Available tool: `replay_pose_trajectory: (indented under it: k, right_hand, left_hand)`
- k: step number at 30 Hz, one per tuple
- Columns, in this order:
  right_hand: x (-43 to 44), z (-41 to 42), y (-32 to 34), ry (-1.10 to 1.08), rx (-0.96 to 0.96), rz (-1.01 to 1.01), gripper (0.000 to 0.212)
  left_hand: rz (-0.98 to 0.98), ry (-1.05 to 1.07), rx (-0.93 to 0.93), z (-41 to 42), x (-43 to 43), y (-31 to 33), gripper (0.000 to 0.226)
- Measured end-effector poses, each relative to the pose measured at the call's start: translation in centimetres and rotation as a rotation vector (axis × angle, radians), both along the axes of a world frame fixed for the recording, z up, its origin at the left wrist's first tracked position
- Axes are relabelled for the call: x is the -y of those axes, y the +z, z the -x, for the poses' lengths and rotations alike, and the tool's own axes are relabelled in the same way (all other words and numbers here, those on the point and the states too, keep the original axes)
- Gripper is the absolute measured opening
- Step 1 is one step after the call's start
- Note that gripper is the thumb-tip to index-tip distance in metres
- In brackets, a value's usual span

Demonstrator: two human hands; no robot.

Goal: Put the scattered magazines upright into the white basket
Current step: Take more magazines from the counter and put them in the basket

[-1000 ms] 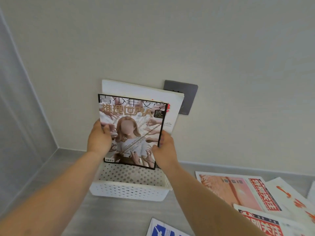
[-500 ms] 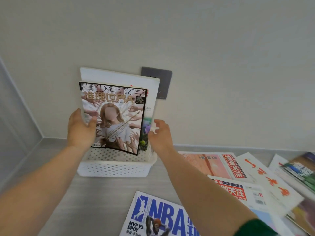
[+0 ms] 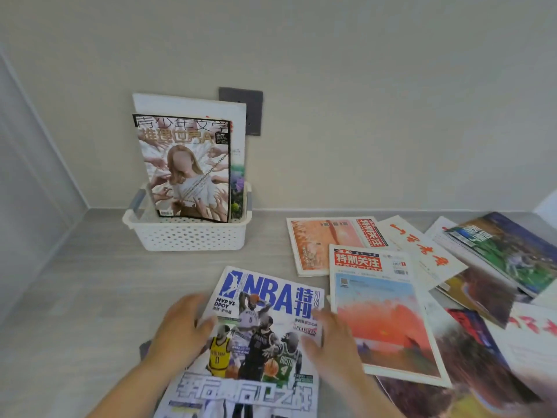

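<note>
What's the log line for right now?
white basket: two magazines upright | left hand, right hand: at NBA magazine | grip: blurred

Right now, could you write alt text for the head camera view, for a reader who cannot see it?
The left hand and the right hand touch the side edges of an NBA magazine lying flat on a grey table. Behind it, a white basket holds two magazines upright; more magazines lie scattered to the right.

A pale, plain wall [image 3: 361,86] rises behind a grey wood-grain countertop [image 3: 75,282]. A dark grey socket plate [image 3: 252,110] sits on it. A lighter side panel [image 3: 27,191] closes the left corner.
</note>
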State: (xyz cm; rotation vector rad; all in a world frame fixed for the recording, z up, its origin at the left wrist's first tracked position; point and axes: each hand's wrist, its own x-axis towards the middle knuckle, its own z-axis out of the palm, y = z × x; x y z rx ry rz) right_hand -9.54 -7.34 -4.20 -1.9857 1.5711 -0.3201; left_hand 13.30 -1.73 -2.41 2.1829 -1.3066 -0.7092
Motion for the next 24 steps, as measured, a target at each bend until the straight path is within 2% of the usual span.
replay_pose_trajectory:
  k: [3, 5, 7, 11, 13, 15, 18, 24]
  right_hand:
    - [-2.7, 0.6, -2.3, 0.075, -0.253, -0.004, 0.075]
    - [-3.3, 0.3, -2.9, 0.095, -0.322, 0.0, 0.079]
    - [-3.4, 0.2, -2.8, 0.099, -0.349, 0.008, 0.08]
    - [-3.6, 0.1, -2.6, 0.112, -0.347, -0.024, 0.078]
    - [-3.6, 0.1, -2.3, 0.104, -0.331, -0.032, 0.078]
    - [-3.6, 0.1, -2.2, 0.1, -0.325, -0.036, 0.078]
    - [-3.7, 0.1, -2.2, 0.102, -0.315, -0.037, 0.077]
    - [-3.6, -0.1, -2.3, 0.075, -0.273, -0.032, 0.075]
  left_hand:
    - [-0.159, 0.02, 0.094, 1.8, -2.0, -1.6, 0.06]
    - [-0.194, 0.012, 0.117, 2.5, -2.5, -2.1, 0.067]
    - [-0.172, 0.051, 0.037, 2.9, -2.5, -1.6, 0.067]
    - [-0.049, 0.308, -0.313, 2.7, -1.7, 0.4, 0.052]
    - [-0.076, 0.355, -0.303, 2.4, -1.4, 0.8, 0.057]
    - [-0.125, 0.354, -0.211, 2.3, -1.3, 0.9, 0.062]
    - [-0.19, 0.265, -0.062, 2.7, -1.4, 0.7, 0.056]
    - [-0.179, 0.258, -0.232, 2.8, -0.7, 1.0, 0.039]
